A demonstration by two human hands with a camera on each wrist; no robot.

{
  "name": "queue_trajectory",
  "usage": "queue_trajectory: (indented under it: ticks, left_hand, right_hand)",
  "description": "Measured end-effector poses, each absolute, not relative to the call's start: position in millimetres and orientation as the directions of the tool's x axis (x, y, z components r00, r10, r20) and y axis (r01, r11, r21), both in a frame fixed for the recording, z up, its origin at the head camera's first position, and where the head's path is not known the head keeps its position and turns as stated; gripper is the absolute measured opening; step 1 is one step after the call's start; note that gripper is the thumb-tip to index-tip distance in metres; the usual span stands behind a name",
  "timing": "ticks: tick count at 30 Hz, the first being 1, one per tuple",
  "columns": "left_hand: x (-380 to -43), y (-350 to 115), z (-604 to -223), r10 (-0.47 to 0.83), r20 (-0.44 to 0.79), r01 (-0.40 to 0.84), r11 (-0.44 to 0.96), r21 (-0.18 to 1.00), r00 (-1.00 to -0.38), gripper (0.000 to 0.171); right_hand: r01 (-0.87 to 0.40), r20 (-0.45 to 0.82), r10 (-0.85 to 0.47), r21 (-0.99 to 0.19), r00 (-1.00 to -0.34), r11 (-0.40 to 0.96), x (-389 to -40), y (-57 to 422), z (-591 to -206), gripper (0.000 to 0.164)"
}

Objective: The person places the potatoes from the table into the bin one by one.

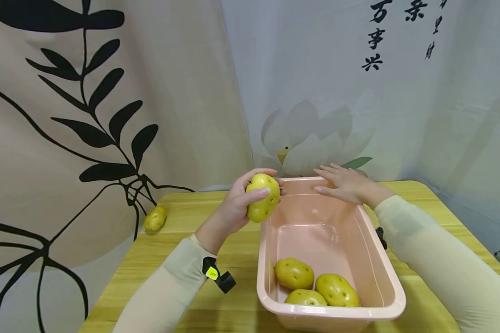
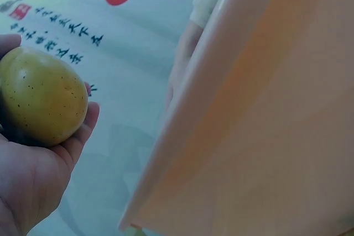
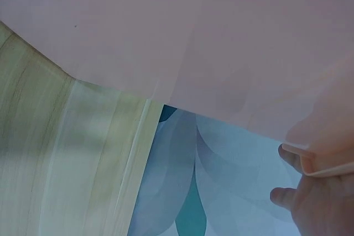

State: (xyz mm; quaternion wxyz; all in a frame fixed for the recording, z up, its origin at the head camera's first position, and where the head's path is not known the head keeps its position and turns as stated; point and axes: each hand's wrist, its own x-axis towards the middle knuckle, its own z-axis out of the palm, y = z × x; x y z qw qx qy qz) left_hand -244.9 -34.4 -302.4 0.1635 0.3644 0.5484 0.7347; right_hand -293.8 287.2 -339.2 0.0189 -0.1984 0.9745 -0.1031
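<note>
My left hand [image 1: 233, 206] grips a yellow potato [image 1: 261, 198], raised just left of the pink basin's far left corner. The left wrist view shows this potato [image 2: 43, 96] up close, between thumb and fingers. My right hand [image 1: 346, 184] rests on the far right corner of the pink basin [image 1: 337, 313], its fingers stretched out over the rim. Inside the basin's near end lie three potatoes: one at the left [image 1: 294, 273], one at the right [image 1: 337, 290] and one by the near wall [image 1: 306, 298].
One more potato [image 1: 155, 218] lies on the far left edge of the wood-patterned table [image 1: 187, 231]. Behind the table hangs a printed cloth [image 1: 183, 92] with dark leaves, a lotus and characters. A small black device [image 1: 218, 275] is strapped to the left wrist.
</note>
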Motion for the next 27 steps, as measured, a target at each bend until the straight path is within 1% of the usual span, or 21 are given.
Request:
queue_trajectory:
  ticks: [5, 12, 19, 23, 27]
  left_hand:
    - [-247, -23, -298, 0.687, 0.336, 0.137, -0.329, 0.934, -0.644, 0.037]
    - [-248, -9, -291, 0.748, 0.320, 0.121, -0.309, 0.943, -0.581, 0.038]
    - [-251, -2, -296, 0.791, 0.263, 0.074, -0.268, 0.961, -0.553, 0.039]
    - [-251, 2, -300, 0.807, 0.245, 0.077, -0.242, 0.967, -0.538, 0.042]
    - [-250, 6, -303, 0.817, 0.238, 0.077, -0.233, 0.969, -0.525, 0.043]
  right_hand:
    - [-0.371, -0.018, -0.384, -0.217, -0.923, 0.903, -294, 284, -339, 0.078]
    - [-0.363, -0.016, -0.375, -0.215, -0.927, 0.907, -294, 283, -339, 0.081]
    - [-0.353, -0.012, -0.363, -0.213, -0.932, 0.911, -293, 284, -340, 0.081]
    - [-0.354, -0.008, -0.363, -0.207, -0.932, 0.912, -292, 285, -340, 0.082]
    - [-0.354, -0.003, -0.362, -0.195, -0.932, 0.915, -291, 284, -338, 0.079]
